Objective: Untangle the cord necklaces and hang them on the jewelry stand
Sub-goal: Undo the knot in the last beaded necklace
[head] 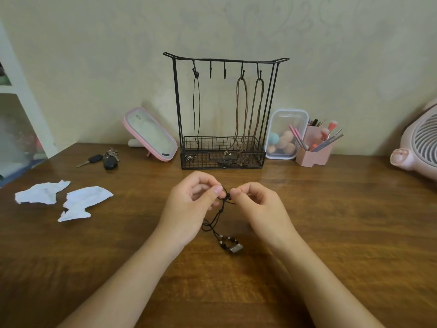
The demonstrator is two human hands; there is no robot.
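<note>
Both hands, left [189, 204] and right [257, 204], are pinching a black necklace [218, 223] above the counter [331, 221]. Three necklaces are hanging on the stand [224, 60] behind.

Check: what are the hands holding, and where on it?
Left hand and right hand both pinch the black cord necklace at its knotted top end; beaded pendant trails below, unheld.
</note>
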